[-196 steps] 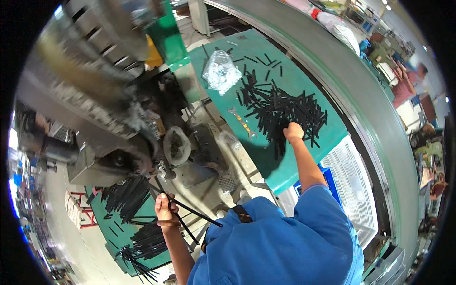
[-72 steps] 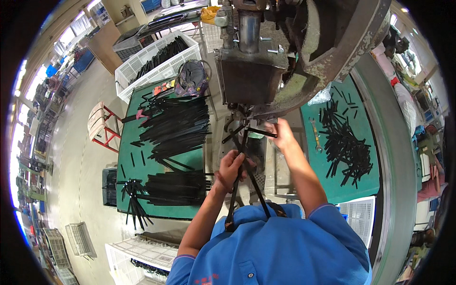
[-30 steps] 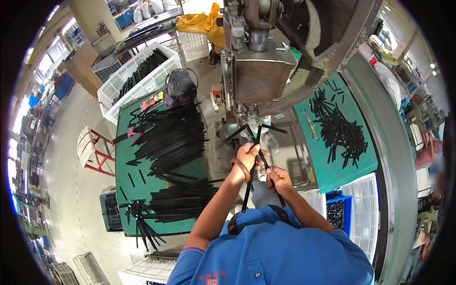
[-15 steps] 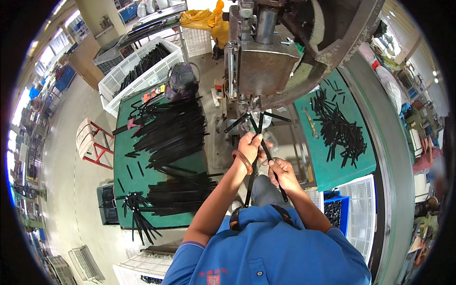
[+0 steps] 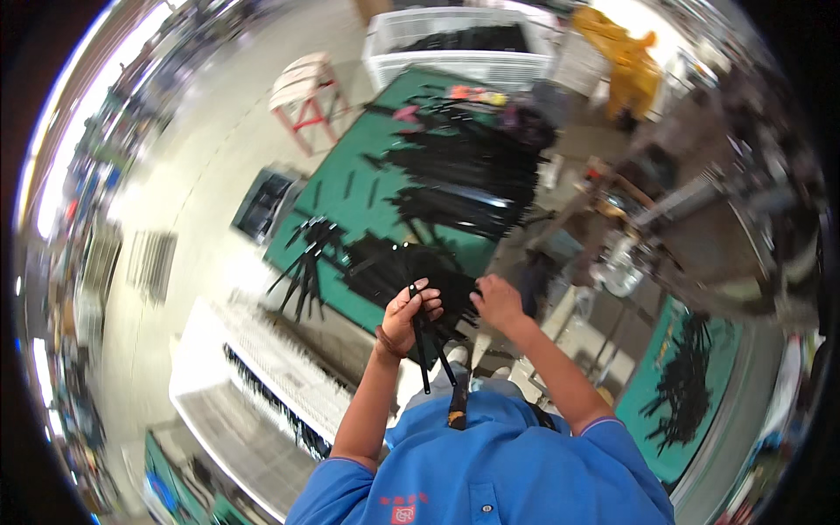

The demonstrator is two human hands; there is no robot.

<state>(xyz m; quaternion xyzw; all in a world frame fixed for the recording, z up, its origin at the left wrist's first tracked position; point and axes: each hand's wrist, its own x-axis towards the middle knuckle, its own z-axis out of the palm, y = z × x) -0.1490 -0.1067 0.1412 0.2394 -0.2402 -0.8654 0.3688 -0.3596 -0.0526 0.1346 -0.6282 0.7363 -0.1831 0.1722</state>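
1. The green table mat [image 5: 367, 197] takes up the middle of the scene, covered with heaps of long black strips [image 5: 464, 175] lying in loose fans and bundles.
2. On the far side sits a white slatted crate [image 5: 459, 52] with more black strips inside; just right of it something yellow [image 5: 617, 44] is draped, too blurred to identify.
3. To the right stands the grey machine [image 5: 700, 227], blurred, and near it on the lower right a second green mat [image 5: 691, 385] carries a smaller scatter of black pieces.
4. A red-and-white stool [image 5: 306, 83] stands on the floor at the far left of the table.
5. At the far edge of the mat lie a few small orange and pink items [image 5: 455, 101], too small to make out.
6. The left hand [image 5: 407, 315] is closed around a few thin black strips [image 5: 429, 350], which hang down toward the person's blue shirt, at the near edge of the mat.
7. The right hand [image 5: 499, 302] rests just beside it, fingers curled over the pile's edge; whether it grips anything I cannot tell.
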